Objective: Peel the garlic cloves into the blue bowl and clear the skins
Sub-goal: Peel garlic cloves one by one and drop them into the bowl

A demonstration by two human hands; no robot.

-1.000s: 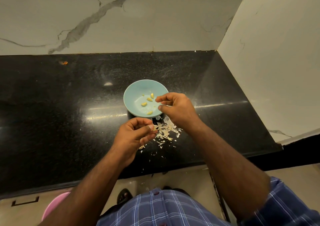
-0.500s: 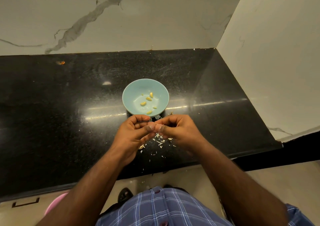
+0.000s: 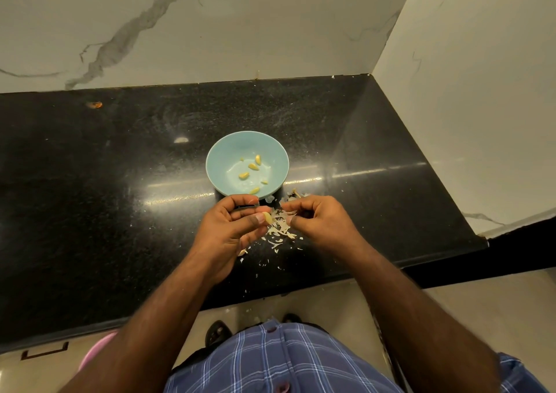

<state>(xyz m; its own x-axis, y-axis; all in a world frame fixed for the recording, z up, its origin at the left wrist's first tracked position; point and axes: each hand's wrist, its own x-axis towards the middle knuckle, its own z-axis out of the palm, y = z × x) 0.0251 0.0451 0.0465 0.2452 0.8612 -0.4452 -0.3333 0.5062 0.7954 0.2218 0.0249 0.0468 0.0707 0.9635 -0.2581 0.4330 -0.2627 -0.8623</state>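
Garlic clove (image 3: 267, 217) is pinched in left hand (image 3: 231, 230) fingertips; a skin bit seems pinched by right hand (image 3: 320, 222), w/ skins pile (image 3: 279, 230) strewn below on black counter (image 3: 90, 182); blue bowl (image 3: 272, 149) just behind holds approx 5 peeled cloves (image 3: 253, 166)

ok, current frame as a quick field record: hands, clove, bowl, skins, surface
left hand: pinches a garlic clove at its fingertips
right hand: fingers curled, pinching at skin beside the clove
blue bowl: upright, just behind the hands, several peeled cloves inside
skins: loose pile under and between the hands, not cleared
counter: black, flecks scattered toward the front edge
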